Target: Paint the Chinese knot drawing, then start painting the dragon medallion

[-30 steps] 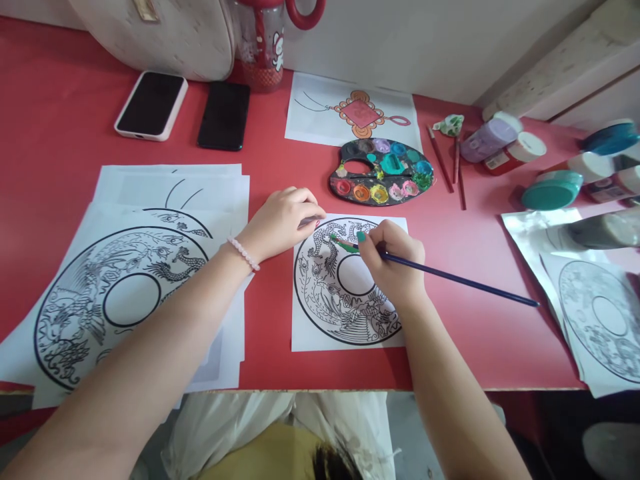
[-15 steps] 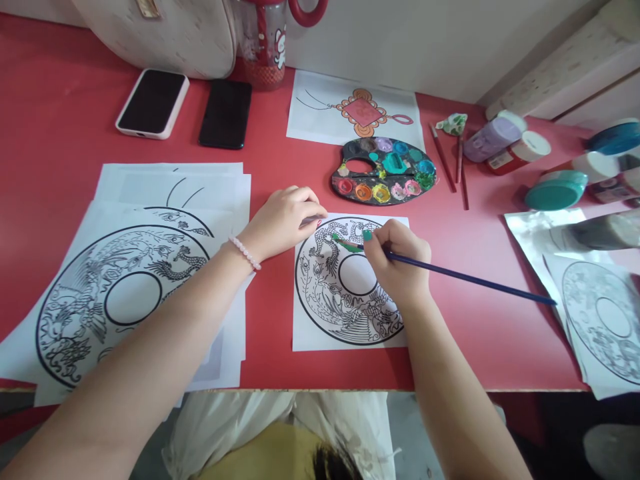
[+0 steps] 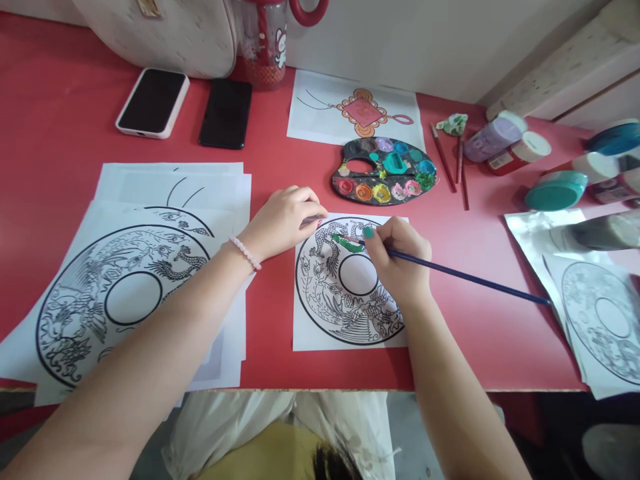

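My right hand [image 3: 400, 257] pinches the paintbrush [image 3: 470, 278] low near its bristles, its tip on the green patch of the small dragon sheet [image 3: 345, 287] near the table's [image 3: 475, 340] front edge. The brush looks light, stiff and thin. My left hand [image 3: 283, 220], fingers curled, presses the sheet's flimsy top-left corner flat.

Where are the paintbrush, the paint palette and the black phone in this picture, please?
paintbrush [image 3: 465, 277], head view, middle of the blue handle.
paint palette [image 3: 384, 171], head view, its centre among the paint wells.
black phone [image 3: 225, 113], head view, middle of the dark screen.
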### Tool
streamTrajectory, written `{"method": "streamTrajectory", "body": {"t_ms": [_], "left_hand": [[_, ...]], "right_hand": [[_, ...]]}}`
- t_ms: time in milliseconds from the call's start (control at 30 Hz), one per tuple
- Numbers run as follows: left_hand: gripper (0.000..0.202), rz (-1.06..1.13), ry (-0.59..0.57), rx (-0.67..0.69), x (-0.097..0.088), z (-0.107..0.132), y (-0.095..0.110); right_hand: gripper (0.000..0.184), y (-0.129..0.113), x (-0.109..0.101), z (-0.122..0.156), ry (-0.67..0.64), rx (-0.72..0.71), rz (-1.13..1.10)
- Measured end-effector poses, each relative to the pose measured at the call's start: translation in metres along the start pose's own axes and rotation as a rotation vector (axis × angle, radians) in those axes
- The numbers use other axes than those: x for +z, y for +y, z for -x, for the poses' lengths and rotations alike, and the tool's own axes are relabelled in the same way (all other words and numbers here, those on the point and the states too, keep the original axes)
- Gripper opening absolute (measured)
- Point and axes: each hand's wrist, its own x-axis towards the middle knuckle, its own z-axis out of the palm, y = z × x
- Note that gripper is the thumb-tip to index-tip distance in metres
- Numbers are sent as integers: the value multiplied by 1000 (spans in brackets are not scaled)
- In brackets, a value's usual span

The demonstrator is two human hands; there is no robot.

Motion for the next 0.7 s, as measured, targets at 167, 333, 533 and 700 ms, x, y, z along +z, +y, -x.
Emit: {"method": "streamTrajectory", "body": {"t_ms": [167, 333, 533, 700], "left_hand": [[17, 2, 6, 6, 0, 0, 0], [17, 4, -1, 7, 0, 0, 0], [17, 4, 0, 5, 0, 0, 0], [16, 9, -5, 1, -1, -1, 0]], "right_hand": [[33, -3, -1, -1, 31, 4, 18], [32, -2, -2, -1, 25, 7, -16], [33, -2, -1, -2, 37, 15, 5], [33, -4, -1, -3, 48, 4, -6]]}}
